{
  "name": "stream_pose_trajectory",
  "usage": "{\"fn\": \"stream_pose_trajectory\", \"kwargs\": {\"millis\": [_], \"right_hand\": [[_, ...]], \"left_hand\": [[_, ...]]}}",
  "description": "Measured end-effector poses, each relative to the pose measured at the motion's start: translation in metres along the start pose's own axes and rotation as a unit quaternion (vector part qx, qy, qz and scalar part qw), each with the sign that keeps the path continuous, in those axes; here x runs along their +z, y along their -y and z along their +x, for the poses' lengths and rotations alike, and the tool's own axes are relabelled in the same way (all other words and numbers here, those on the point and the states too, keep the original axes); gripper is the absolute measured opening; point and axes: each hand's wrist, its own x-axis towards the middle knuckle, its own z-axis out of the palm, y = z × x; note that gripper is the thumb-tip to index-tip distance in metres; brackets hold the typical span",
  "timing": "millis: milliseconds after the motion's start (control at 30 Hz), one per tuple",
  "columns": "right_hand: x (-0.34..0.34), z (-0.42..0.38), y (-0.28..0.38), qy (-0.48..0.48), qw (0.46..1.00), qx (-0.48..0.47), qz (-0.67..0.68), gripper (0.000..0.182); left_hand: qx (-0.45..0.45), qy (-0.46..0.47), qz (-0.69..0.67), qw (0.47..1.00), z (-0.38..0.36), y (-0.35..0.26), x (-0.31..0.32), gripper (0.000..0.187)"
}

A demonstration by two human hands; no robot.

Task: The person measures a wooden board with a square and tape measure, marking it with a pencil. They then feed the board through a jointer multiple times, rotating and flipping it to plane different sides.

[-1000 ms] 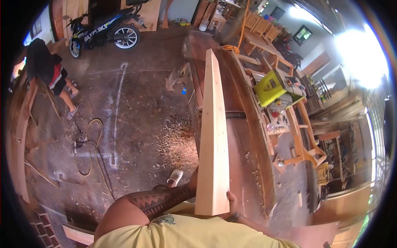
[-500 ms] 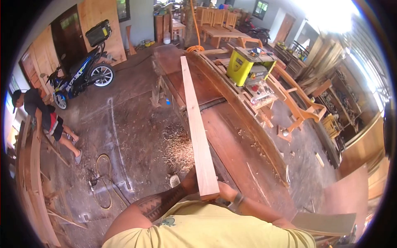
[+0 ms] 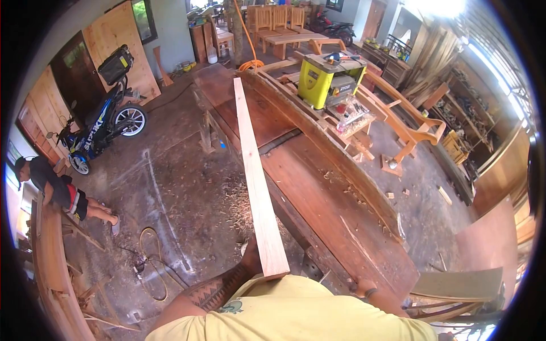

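A long pale wooden board (image 3: 259,187) reaches from close to my chest out over the workbench, its narrow far end lying above the dark tabletop. My left hand (image 3: 252,260) grips its near end from the left side, with the fingers partly hidden under the wood. Off the board, my right hand (image 3: 362,287) is at the near part of the reddish-brown workbench (image 3: 318,187). It is small and blurred, so whether its fingers are closed cannot be made out.
A green planer (image 3: 327,82) stands beyond the bench, beside a wooden chair frame (image 3: 406,133). Shavings (image 3: 239,207) cover the floor left of the bench. A motorcycle (image 3: 105,125) is parked at far left, and another person (image 3: 62,190) bends over curved timber (image 3: 51,256).
My right hand has let go of the board's near end and moved right to the bench. My left hand still holds the board. The view has shifted slightly.
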Motion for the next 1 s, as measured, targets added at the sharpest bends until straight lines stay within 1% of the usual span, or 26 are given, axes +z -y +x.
{"fn": "stream_pose_trajectory", "kwargs": {"millis": [100, 200, 300, 433, 500, 533, 567, 600, 633, 667, 700, 733, 767, 800, 833, 900, 933, 967, 1000], "right_hand": [[0.015, 0.027, -0.024, 0.006, 0.999, -0.037, -0.034, 0.044], [0.003, 0.027, -0.035, 0.031, 0.993, -0.083, -0.080, 0.042], [-0.007, 0.021, -0.041, 0.090, 0.982, -0.086, -0.140, 0.042], [-0.008, 0.014, -0.042, 0.097, 0.979, -0.078, -0.163, 0.040], [-0.021, 0.014, -0.043, 0.095, 0.977, -0.090, -0.169, 0.038], [-0.031, 0.018, -0.056, 0.078, 0.975, -0.119, -0.169, 0.035], [-0.041, 0.023, -0.069, 0.062, 0.973, -0.147, -0.166, 0.033], [-0.073, 0.016, -0.060, 0.072, 0.961, -0.165, -0.208, 0.029], [-0.130, -0.001, -0.048, 0.081, 0.947, -0.183, -0.249, 0.027], [-0.197, -0.030, -0.027, 0.026, 0.930, -0.232, -0.284, 0.022], [-0.239, -0.038, -0.026, -0.057, 0.944, -0.249, -0.207, 0.019], [-0.312, -0.087, 0.026, -0.083, 0.967, -0.201, -0.131, 0.019], [-0.358, -0.113, 0.058, -0.148, 0.956, -0.244, -0.073, 0.016], [-0.381, -0.119, 0.086, -0.228, 0.934, -0.276, 0.015, 0.014], [-0.396, -0.121, 0.113, -0.303, 0.897, -0.304, 0.102, 0.012], [-0.399, -0.093, 0.175, -0.390, 0.803, -0.384, 0.237, 0.011], [-0.397, -0.068, 0.212, -0.336, 0.741, -0.430, 0.391, 0.014], [-0.401, -0.045, 0.248, -0.326, 0.705, -0.493, 0.392, 0.020], [-0.404, -0.025, 0.288, -0.312, 0.679, -0.527, 0.405, 0.023]], "left_hand": [[-0.013, -0.011, -0.034, 0.999, 0.004, -0.005, -0.005, 0.075], [-0.012, 0.019, -0.033, 0.999, 0.006, -0.011, -0.002, 0.075], [-0.009, 0.015, -0.041, 0.999, 0.000, -0.009, 0.005, 0.077], [0.002, -0.006, 0.008, 1.000, -0.003, -0.009, 0.010, 0.081], [0.006, -0.005, 0.034, 0.999, -0.009, -0.011, 0.017, 0.083], [0.003, -0.002, 0.016, 1.000, -0.010, -0.014, 0.019, 0.083], [-0.003, 0.002, 0.000, 1.000, -0.011, -0.017, 0.020, 0.083], [-0.011, 0.005, -0.016, 1.000, -0.012, -0.019, 0.021, 0.083], [-0.014, 0.009, -0.027, 1.000, -0.013, -0.022, 0.025, 0.083], [-0.017, 0.015, -0.037, 0.999, -0.015, -0.025, 0.030, 0.082], [-0.020, 0.021, -0.046, 0.999, -0.016, -0.026, 0.033, 0.082], [-0.018, 0.027, -0.057, 0.998, -0.018, -0.026, 0.034, 0.081], [-0.015, 0.033, -0.067, 0.997, -0.018, -0.026, 0.037, 0.080], [-0.012, 0.040, -0.076, 0.996, -0.019, -0.028, 0.040, 0.079], [-0.016, 0.053, -0.065, 0.996, -0.020, -0.030, 0.043, 0.077], [-0.021, 0.080, -0.046, 0.995, -0.020, -0.034, 0.051, 0.072], [-0.025, 0.099, -0.072, 0.992, -0.020, -0.035, 0.057, 0.070], [-0.029, 0.116, -0.097, 0.988, -0.021, -0.036, 0.064, 0.068], [-0.033, 0.131, -0.121, 0.983, -0.022, -0.037, 0.071, 0.066]]}}
